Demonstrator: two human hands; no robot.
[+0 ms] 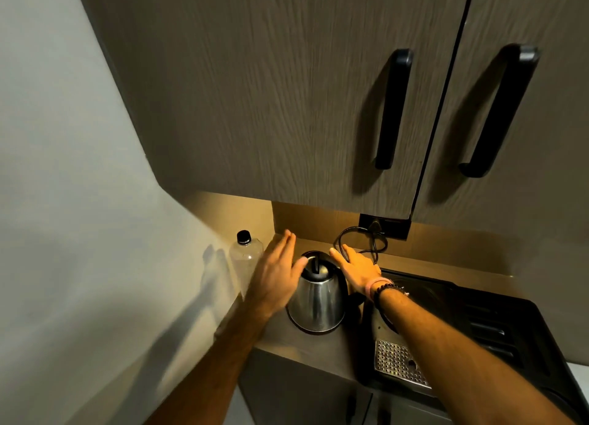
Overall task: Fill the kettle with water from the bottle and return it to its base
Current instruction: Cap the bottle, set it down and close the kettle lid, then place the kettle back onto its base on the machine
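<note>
1. My left hand [276, 276] is flat, with its fingers [284, 241] stretched out and close together. It holds nothing.
2. My right hand [358, 270] is flat too. Its fingers [338, 254] are spread and point up and to the left. It holds nothing.
3. The shiny kettle [317, 300] stands upright on the desk [322, 349], right between my two hands.
4. My left thumb is at the top rim of the kettle. I cannot tell if it really touches.
5. My right hand is just beside the dark lid [315, 263] of the kettle, over its right side. The lid looks shut.
6. The kettle has a dark ring at the bottom. I cannot tell if that is its base.
7. The bottle [244, 255] stands upright in the corner, just to the left of my left fingers. It is clear plastic with a black cap [244, 237] on top.
8. I cannot tell how much water is in the bottle.
9. A black cord [360, 243] loops behind my right fingers and goes up to a plug on the back wall.
10. A black machine [478, 322] with a metal grid tray [395, 362] sits under my right arm.
11. I wear a pink band [377, 286] and a dark bead band [387, 289] on my right wrist.
12. Brown cupboard doors [271, 90] with black handles [393, 109] hang high above my fingers.
</note>
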